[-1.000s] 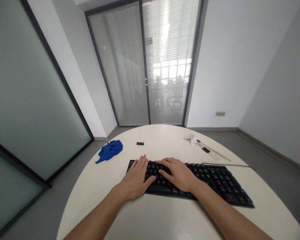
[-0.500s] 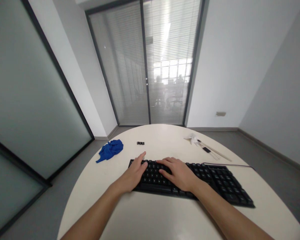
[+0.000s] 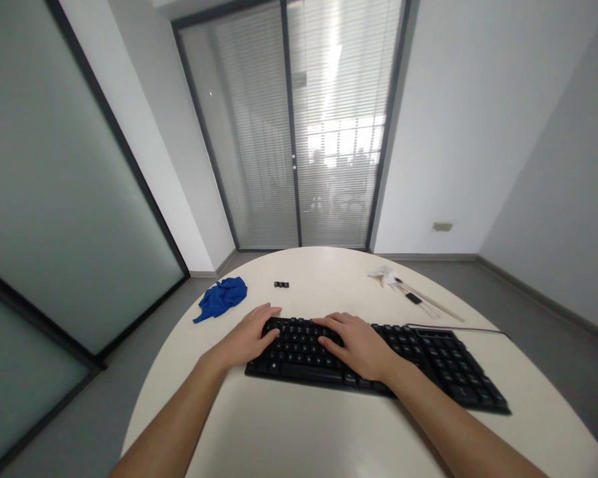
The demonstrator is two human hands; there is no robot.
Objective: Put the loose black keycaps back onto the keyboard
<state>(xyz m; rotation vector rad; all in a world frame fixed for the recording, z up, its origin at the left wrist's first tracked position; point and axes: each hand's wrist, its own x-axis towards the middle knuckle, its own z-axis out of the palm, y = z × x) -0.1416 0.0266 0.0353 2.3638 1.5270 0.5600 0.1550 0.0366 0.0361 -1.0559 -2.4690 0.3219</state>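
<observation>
A black keyboard (image 3: 303,345) lies on the pale round table, its number pad toward the right. My left hand (image 3: 252,334) rests at the keyboard's left end, fingers stretched past the back edge and thumb over the keys. Across the middle of the keys lies my right hand (image 3: 353,342), fingers extended and thumb apart, holding nothing. Beyond the keyboard, three small black keycaps (image 3: 282,285) stand in a row. The keys under both palms are hidden.
At the back left lies a crumpled blue cloth (image 3: 222,297). A white tissue (image 3: 385,274), a pale stick (image 3: 436,303) and a wire puller with a black handle (image 3: 413,299) are at the back right. The keyboard's cable (image 3: 458,327) runs to the table's right edge.
My left hand has slid left along the keyboard, uncovering more keys and its lower left corner. My right hand stays where it was.
</observation>
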